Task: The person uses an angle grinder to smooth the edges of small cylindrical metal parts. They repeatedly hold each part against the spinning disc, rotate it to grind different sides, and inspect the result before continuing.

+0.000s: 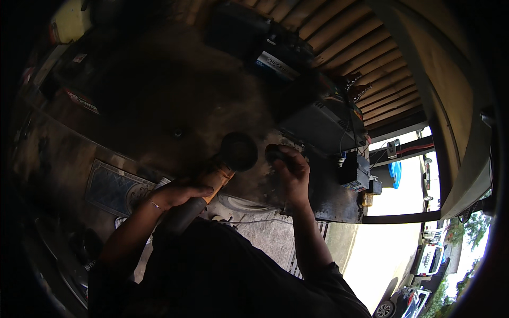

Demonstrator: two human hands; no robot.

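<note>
My left hand (177, 194) is wrapped round an angle grinder (219, 183) with an orange-yellow body and a dark rear handle. Its round dark head (238, 152) points away from me over the workbench (212, 100). Just to the right of that head, my right hand (295, 172) pinches a small dark round piece (272, 153) between thumb and fingers. A gap separates this piece from the grinder. Deep shade hides the finer details of both the head and the piece.
A small dark ring (177, 132) lies on the bench. Car batteries (275, 64) stand at the back, with a large black case (323, 124) and a smaller box with wires (354, 172) to the right. Behind is a ribbed wall (366, 58). Parked vehicles (428, 259) show outside.
</note>
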